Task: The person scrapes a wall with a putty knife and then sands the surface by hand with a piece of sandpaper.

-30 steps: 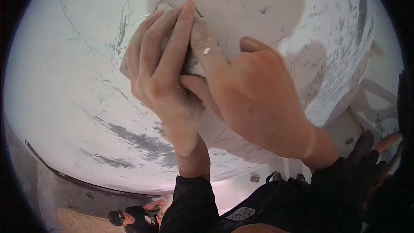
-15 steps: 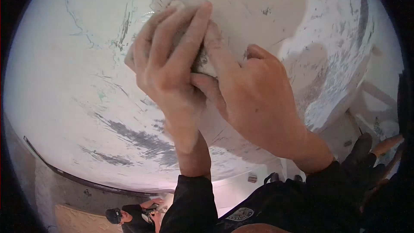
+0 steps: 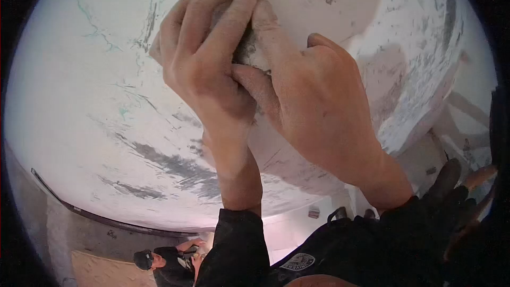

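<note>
Both hands lie together on a large, curved white surface (image 3: 69,122) with grey scuffs and thin green lines. My left hand (image 3: 207,53) has its fingers bent over a pale, dusty, block-like piece (image 3: 249,53), which shows only in the gap between the hands. From the right, my right hand (image 3: 319,90) holds the same piece, its index finger stretched along it and its thumb beneath. The piece's far side and its contact with the surface are hidden by the fingers.
At the bottom left, another person (image 3: 170,266) in a dark cap and dark shirt stands near a tan panel (image 3: 101,270). A dark strip (image 3: 122,225) runs along the surface's lower edge. Floor and a small block (image 3: 314,211) show at the lower right.
Both hands, still together on the piece, have moved up over the surface. The view of the surface and the other person has shifted slightly.
</note>
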`<state>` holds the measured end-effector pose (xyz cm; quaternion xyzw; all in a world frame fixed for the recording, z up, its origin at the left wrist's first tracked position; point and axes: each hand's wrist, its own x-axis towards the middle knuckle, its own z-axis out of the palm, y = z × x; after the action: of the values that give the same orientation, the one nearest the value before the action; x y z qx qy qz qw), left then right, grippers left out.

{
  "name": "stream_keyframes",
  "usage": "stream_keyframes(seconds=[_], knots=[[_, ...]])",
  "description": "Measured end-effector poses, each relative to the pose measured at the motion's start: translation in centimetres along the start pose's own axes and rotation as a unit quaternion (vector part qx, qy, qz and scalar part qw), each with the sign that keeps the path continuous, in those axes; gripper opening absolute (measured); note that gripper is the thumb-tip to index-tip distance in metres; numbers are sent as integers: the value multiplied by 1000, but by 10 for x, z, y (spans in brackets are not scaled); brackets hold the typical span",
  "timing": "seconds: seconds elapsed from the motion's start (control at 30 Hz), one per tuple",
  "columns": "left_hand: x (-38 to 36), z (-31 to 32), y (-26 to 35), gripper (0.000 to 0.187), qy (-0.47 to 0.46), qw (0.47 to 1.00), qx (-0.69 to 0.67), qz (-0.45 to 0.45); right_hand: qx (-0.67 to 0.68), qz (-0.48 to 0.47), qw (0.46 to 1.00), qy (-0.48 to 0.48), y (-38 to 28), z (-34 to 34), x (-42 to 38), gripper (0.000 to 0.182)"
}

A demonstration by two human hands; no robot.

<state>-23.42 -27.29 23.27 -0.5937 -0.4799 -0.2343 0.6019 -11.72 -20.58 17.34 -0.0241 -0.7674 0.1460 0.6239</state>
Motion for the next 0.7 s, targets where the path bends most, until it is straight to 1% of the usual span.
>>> stream_keyframes(seconds=[0.03,0.07,0.1,0.17,0.2,0.3,0.37,0.43,0.47,0.57,0.67,0.7], knots=[[-1,-1,2,41,8,1000,-12,1,-5,3,1000,-3,-1,-5,0,50],[-3,-8,13,38,-25,999,24,-18,-8,5,1000,-7,-3,-9,-1,49],[-2,-6,14,37,-31,999,28,-23,-9,2,1000,-6,-3,-9,-2,49],[0,-4,14,36,-42,998,37,-34,29,17,999,-36,1,-8,1,48],[4,0,5,36,-26,999,31,-15,30,20,999,-39,2,-6,-1,48],[4,-1,9,40,-18,999,33,-12,-18,-3,1000,0,1,-7,1,49],[-1,-2,16,45,-40,998,48,-18,26,35,998,-39,1,-19,-3,50],[-2,1,18,49,-51,996,66,-34,25,24,999,-25,3,-11,0,50],[-2,3,16,47,-35,998,25,-42,27,22,999,-15,3,-8,-1,49],[-5,6,18,43,-8,999,5,-35,41,33,998,-31,3,-19,-7,50],[-4,7,20,42,-13,999,16,-40,1,3,1000,-12,9,-6,0,50],[0,5,22,39,-21,999,17,-43,1,10,1000,-15,10,-8,-5,50]])
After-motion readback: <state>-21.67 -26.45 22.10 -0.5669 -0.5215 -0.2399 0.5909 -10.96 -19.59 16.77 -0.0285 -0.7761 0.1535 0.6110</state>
